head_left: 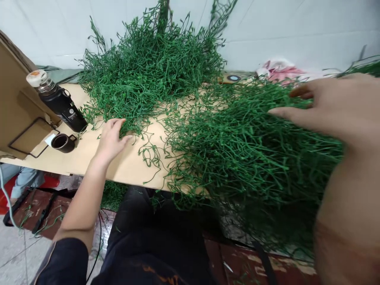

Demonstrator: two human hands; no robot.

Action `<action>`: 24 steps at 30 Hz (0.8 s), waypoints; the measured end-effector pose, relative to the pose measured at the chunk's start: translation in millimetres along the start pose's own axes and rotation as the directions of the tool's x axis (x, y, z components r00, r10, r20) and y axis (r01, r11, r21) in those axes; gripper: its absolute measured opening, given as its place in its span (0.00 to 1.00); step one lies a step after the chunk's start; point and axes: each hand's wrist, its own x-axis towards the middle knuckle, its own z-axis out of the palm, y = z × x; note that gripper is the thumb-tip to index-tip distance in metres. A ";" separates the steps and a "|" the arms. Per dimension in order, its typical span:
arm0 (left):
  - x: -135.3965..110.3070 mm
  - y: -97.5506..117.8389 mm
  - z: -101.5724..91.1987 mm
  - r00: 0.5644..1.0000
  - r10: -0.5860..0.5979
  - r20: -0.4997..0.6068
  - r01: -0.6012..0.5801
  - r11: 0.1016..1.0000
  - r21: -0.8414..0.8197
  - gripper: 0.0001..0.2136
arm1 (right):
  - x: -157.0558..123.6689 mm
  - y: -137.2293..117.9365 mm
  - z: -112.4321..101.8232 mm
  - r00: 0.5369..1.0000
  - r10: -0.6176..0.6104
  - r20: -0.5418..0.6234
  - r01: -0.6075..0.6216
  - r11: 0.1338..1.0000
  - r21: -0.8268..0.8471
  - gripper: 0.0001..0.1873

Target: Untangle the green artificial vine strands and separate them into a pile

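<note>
My left hand (pixel 111 136) lies on the tan tabletop (pixel 89 152) with its fingers curled loosely into the front edge of a big heap of green plastic vine sprigs (pixel 148 71); whether it grips any I cannot tell. My right hand (pixel 335 105) is raised close to the camera, fingers stretched out flat over a second, larger mass of green sprigs (pixel 249 158) that spills over the table's near edge. It holds nothing that I can see. A few loose sprigs (pixel 150 152) lie between the two heaps.
A black bottle with a white cap (pixel 57 99) stands at the left, a small dark cup (pixel 63 142) beside it. Brown cardboard (pixel 14 103) leans at the far left. Pink cloth (pixel 280 71) lies at the back right by the white wall. My dark-clothed lap (pixel 154 241) is below.
</note>
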 end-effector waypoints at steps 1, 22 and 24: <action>9.6 2.7 7.8 0.999 0.004 0.033 -0.005 0.999 0.036 0.24 | -8.2 -10.3 0.3 0.999 -0.017 -0.031 0.016 1.000 -0.020 0.26; 25.7 -25.8 -11.1 0.969 -0.213 -0.127 0.217 0.976 0.021 0.18 | -33.0 -84.4 30.8 0.683 -0.730 -0.005 0.659 0.613 0.436 0.11; 22.3 -19.6 -12.5 0.967 -0.205 -0.150 0.211 0.977 0.028 0.19 | -27.7 -57.0 17.0 0.788 -0.609 -0.092 0.576 0.677 0.458 0.10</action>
